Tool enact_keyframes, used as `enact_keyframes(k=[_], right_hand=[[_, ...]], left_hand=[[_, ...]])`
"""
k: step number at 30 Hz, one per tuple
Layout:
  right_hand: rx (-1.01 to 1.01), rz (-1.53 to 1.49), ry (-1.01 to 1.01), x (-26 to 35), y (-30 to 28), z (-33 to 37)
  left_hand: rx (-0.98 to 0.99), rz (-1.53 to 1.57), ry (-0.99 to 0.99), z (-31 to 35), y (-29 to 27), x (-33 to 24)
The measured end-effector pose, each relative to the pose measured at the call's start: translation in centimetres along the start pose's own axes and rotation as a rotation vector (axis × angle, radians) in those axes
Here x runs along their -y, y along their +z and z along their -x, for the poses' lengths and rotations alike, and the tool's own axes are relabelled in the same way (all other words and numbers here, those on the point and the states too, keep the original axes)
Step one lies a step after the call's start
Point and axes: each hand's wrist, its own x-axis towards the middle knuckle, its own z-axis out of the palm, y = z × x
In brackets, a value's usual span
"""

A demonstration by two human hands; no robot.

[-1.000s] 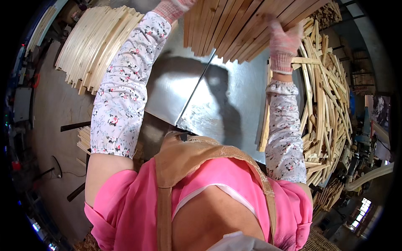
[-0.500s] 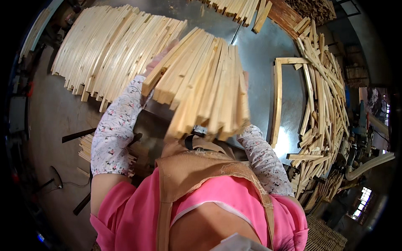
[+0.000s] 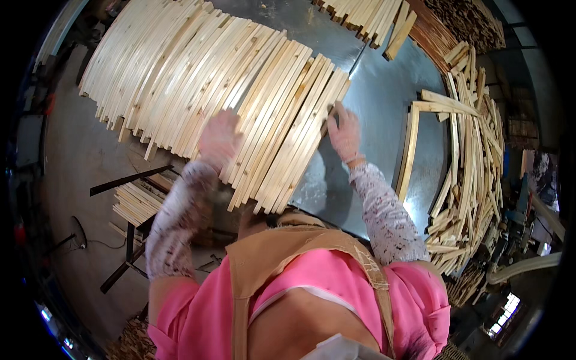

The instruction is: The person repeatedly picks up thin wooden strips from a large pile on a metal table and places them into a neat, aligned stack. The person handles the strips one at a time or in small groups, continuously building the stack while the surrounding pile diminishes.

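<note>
A group of pale wooden strips point(image 3: 282, 126) lies side by side on the metal table, with its near ends at the table's front edge. Along the group's left side, at a narrow gap, my left hand point(image 3: 221, 138) rests on the wood, open and slightly blurred. My right hand point(image 3: 344, 131) is at the group's right side, fingers apart and fingertips touching the outermost strip. Neither hand has a strip gripped. Farther left spreads a long row of similar strips point(image 3: 162, 72), lined up nearly parallel.
On the right, a tangled heap of loose strips point(image 3: 468, 162) runs along the edge of the metal table point(image 3: 378, 132). Several more strips point(image 3: 366, 18) lie at the far side. Below the table on the left, a dark metal stand point(image 3: 132, 180) sits by a small stack of strips point(image 3: 138, 201).
The bundle of strips held up between both hands has come down onto the table, right of the long row. Both hands have let go of it and sit at its two sides.
</note>
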Motion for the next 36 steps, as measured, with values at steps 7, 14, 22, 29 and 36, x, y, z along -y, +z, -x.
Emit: enact_keyframes(k=[7,14,22,29,36], right_hand=[[0.077,0.266,-0.277,1.1,4.7,-21.8],[0.269,-0.342,0.008,2.7,0.9,-24.1],[-0.058,0.12,0.291,-12.1,-9.0,-2.1],[-0.155,0.469,0.956,-20.3,-11.4,15.4],[0.029,-0.352,0.873,-8.8,-8.1,8.4]], left_hand=[[-0.119,0.079,-0.15,3.2,3.8,-7.3],[-0.292,0.167,-0.244,4.0,5.1,-7.5],[-0.408,0.235,-0.216,3.9,10.1,-5.8],[-0.364,0.169,-0.116,3.2,3.7,-7.3],[-0.416,0.195,-0.1,3.3,3.2,-7.4]])
